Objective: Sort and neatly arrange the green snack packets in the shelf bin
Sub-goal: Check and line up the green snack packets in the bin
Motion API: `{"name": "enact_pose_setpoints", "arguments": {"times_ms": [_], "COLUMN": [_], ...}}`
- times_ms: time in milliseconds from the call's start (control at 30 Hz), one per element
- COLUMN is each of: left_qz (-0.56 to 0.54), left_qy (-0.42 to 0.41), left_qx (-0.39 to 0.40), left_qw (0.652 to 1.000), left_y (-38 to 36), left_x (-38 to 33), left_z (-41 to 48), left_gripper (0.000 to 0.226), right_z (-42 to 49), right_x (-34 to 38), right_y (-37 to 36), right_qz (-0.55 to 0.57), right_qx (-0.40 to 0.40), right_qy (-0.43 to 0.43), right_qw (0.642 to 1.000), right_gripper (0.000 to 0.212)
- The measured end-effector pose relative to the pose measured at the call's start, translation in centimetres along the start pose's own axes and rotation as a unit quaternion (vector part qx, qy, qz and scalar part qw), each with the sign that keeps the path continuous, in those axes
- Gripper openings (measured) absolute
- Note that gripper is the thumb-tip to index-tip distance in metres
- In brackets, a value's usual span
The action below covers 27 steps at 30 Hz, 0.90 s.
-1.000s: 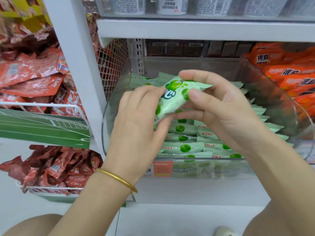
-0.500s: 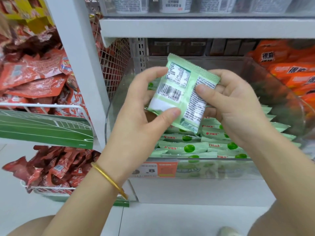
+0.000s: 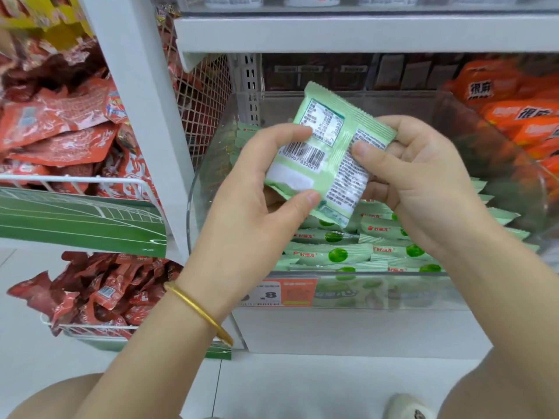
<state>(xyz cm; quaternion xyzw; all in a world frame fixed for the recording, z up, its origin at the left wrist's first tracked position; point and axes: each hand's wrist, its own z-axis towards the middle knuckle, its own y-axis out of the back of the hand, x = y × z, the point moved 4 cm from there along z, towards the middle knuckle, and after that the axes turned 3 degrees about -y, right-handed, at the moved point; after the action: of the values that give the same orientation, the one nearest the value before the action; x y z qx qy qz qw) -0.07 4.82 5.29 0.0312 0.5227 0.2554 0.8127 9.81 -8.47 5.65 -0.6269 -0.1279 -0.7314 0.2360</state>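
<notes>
Bright even light, soft blur, bowed edges

Green packet [image 3: 329, 158] held tilted, barcode side up, above binned packets [image 3: 348, 252]

Upper centre, the green packet [image 3: 331, 164] looks like matt plastic film with crimped edges. The bin [image 3: 393, 293] is clear glossy plastic; lower left, the bangle [image 3: 199, 311] is shiny gold metal.

Both hands hold one green packet [image 3: 329, 155] above the clear bin [image 3: 211, 164], its barcode side facing up. The left hand [image 3: 257, 204] pinches its lower edge and the right hand [image 3: 414, 176] grips its right side. More green packets [image 3: 348, 246] lie stacked in the bin below.
</notes>
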Motion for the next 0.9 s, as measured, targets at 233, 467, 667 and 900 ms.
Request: {"name": "enact_pose_setpoints", "arguments": {"times_ms": [233,467,667,900], "left_qz": [0.364,0.320,0.208,0.198], "left_qy": [-0.043,-0.053,-0.031,-0.031], "left_qx": [-0.039,-0.062,-0.077,-0.074], "left_qw": [0.929,0.944,0.975,0.977], "left_y": [0.0,1.8,3.0,2.8], "left_x": [-0.7,-0.5,-0.4,0.1], "left_z": [-0.6,0.0,0.4,0.2], "left_gripper": [0.077,0.040,0.035,0.038], "right_z": [-0.4,-0.7,0.5,0.6], "right_x": [-0.2,0.0,0.0,0.6], "right_y": [-1.0,-1.9,-1.0,-1.2], "right_qz": [0.093,0.088,-0.132,-0.246], "right_qx": [0.049,0.104,0.067,0.099], "right_qy": [-0.052,-0.066,0.050,0.098], "right_qw": [0.993,0.989,0.988,0.959], "right_gripper": [0.016,0.043,0.072,0.033]}}
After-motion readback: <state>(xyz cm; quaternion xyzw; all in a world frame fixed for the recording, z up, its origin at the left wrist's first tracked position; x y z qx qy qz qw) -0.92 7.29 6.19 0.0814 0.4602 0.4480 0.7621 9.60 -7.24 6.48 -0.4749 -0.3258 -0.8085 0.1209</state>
